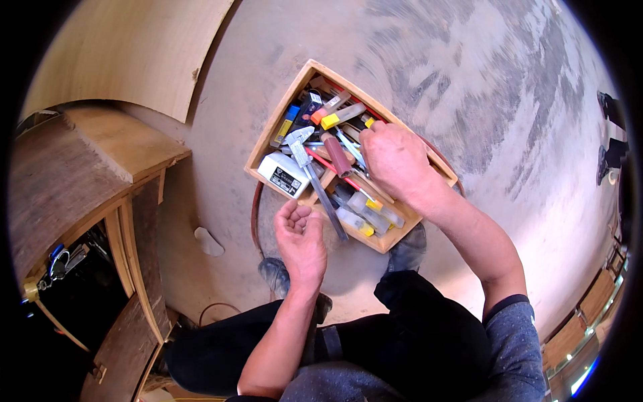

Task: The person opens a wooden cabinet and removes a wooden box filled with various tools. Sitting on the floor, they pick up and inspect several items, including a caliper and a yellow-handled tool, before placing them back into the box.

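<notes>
Before me a wooden drawer with a divider holds a jumble of tools. My right hand reaches into its right side, fingers pointing down and hidden; a yellow-ended case shows at the fingertips. Palm up, my left hand hovers by the near edge, empty, with loosely curled fingers. A caliper lies across the contents, its beam jutting over that edge. Around it are a white box with a label, a brown cylinder, a red-handled brush and several clear plastic cases.
At left stands a wooden workbench with an open cavity, scissors among the things there. A plywood sheet is at upper left. A thin brown curved band passes under the drawer. My shoes are close to the drawer.
</notes>
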### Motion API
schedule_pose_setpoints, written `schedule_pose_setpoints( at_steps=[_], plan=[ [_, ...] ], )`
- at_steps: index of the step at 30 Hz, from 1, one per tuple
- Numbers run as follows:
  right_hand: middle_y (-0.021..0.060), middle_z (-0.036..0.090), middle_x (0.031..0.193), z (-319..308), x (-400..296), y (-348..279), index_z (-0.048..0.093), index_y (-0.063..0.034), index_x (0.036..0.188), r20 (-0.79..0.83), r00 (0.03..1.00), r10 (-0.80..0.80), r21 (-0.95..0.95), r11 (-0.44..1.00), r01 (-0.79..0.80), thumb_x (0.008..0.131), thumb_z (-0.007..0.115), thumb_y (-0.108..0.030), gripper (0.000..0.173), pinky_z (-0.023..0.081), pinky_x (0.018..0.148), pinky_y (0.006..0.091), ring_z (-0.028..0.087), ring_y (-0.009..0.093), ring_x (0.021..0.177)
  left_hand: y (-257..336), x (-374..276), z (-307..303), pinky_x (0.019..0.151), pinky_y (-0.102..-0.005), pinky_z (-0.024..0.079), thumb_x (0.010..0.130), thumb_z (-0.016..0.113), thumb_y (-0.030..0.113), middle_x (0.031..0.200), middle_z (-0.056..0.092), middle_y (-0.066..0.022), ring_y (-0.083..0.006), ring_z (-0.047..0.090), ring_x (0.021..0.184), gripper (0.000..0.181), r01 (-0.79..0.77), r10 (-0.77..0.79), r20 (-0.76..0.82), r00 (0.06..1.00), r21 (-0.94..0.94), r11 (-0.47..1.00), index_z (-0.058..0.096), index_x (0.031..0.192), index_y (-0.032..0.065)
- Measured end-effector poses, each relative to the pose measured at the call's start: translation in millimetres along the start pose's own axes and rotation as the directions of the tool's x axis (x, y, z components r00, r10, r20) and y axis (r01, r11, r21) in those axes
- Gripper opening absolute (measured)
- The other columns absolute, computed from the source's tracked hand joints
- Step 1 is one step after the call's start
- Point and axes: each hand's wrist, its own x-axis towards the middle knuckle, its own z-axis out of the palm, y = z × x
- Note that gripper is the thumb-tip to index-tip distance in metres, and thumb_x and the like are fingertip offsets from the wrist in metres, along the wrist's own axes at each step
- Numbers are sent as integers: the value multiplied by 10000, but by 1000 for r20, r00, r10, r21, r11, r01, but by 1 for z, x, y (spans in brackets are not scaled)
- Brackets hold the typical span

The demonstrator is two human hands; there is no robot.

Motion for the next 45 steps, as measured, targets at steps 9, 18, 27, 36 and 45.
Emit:
schedule_pose_setpoints(
  at_steps=[9,18,27,36,45],
  plan=[
    [145,678,1128,25,43,-4,604,-31,1209,-213,972,-101,17,994,107,905,735,-206,375,619,762,442,741,319,963,-7,7,-5,869,-250,535,957,698,39,1148,623,-102,-118,625,972,509,14,-14,-68,998,-7,1000,469,1394,-86],
    [176,708,1111,0,15,13,572,-10,1342,-129,988,87,696,718,27,923,744,-210,495,582,819,410,714,281,907,2,8,-6,867,-252,536,971,685,23,1128,629,-90,-105,617,957,466,-6,2,-52,999,-66,998,491,1379,-89],
    [158,714,1312,16,-58,16,481,0,1522,317,946,-71,834,-455,-313,1036,691,-252,587,551,744,214,717,137,1028,35,-11,30,878,-327,620,1082,662,245,1191,715,-135,-186,729,993,417,131,-94,396,913,-66,989,589,1365,-52],
    [112,686,1277,18,-61,0,501,-14,1490,284,959,-12,904,-331,-271,1021,683,-180,529,587,865,304,679,147,1021,35,-3,26,801,-264,595,1086,656,202,1011,742,-93,-116,708,870,287,197,-142,338,930,-135,971,652,1231,-45],
    [117,669,1256,27,-62,1,550,-45,1281,210,977,43,876,-452,-168,975,687,-34,335,592,973,359,686,196,1113,27,-1,21,821,-315,639,1091,636,173,1076,720,-96,-150,719,913,256,170,-114,289,951,-179,969,620,1262,-18]
  ],
)
